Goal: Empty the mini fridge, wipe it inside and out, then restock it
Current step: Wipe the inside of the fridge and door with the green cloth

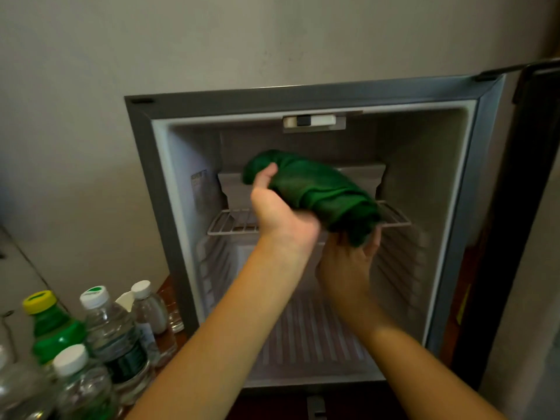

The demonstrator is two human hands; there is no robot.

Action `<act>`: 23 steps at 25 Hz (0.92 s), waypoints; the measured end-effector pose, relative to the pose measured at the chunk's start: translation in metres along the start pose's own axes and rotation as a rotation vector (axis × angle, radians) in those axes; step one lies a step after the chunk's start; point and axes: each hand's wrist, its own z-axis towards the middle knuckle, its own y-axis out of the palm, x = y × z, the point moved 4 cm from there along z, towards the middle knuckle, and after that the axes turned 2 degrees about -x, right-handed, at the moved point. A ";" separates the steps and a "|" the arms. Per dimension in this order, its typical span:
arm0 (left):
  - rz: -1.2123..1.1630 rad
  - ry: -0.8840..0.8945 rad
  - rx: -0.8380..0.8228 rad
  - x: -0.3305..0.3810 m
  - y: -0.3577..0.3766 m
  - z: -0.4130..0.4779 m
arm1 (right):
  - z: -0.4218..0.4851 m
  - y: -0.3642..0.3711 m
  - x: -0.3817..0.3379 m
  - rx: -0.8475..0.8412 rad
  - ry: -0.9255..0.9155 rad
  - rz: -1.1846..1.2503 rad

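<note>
Against a grey wall [91, 116], bottles [106, 328] flank the mini fridge [150, 177]; left hand [280, 210] and right hand [347, 265] fingers [375, 241] grip a green cloth [318, 189].

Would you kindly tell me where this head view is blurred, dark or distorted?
Head view: the right hand under the green cloth is motion-blurred; the nearest bottles at lower left are soft; the fridge frame leans and bows with wide-angle distortion; the open door at right is almost black.
</note>
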 end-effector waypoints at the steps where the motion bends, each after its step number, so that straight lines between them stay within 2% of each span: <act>1: 0.008 0.143 0.096 0.012 -0.012 0.014 | -0.001 -0.003 0.001 0.044 -0.019 -0.012; 2: 0.074 0.304 0.182 0.028 -0.020 0.024 | -0.003 -0.009 0.001 0.075 -0.021 0.015; 4: 0.423 0.561 0.277 0.055 -0.031 0.047 | -0.005 -0.015 -0.002 0.091 -0.016 0.059; 6: 0.931 0.635 0.355 0.061 -0.025 0.076 | -0.004 -0.017 -0.004 0.089 -0.019 0.086; 7: 1.280 0.603 0.376 0.059 -0.019 0.094 | -0.003 -0.017 -0.003 0.106 -0.017 0.092; 9: 1.882 0.412 0.355 0.052 -0.006 0.121 | -0.004 -0.017 -0.002 0.118 -0.037 0.087; 12: 2.299 0.238 0.335 0.033 0.009 0.138 | -0.005 -0.019 -0.004 0.104 -0.024 0.105; 14: 2.467 0.272 0.337 0.011 0.007 0.131 | -0.005 -0.018 -0.005 0.103 -0.010 0.126; 15: 2.504 0.343 0.288 -0.002 0.008 0.126 | -0.004 -0.018 -0.004 0.096 -0.011 0.121; 18: 2.432 0.507 -0.069 -0.046 0.032 0.122 | -0.003 -0.014 -0.005 0.098 -0.026 0.070; 20: 2.343 0.469 -0.267 -0.069 0.048 0.126 | -0.004 -0.013 -0.003 0.106 -0.037 0.050; 23: 2.365 0.493 -0.403 -0.072 0.046 0.130 | -0.003 -0.014 -0.001 0.120 -0.066 0.030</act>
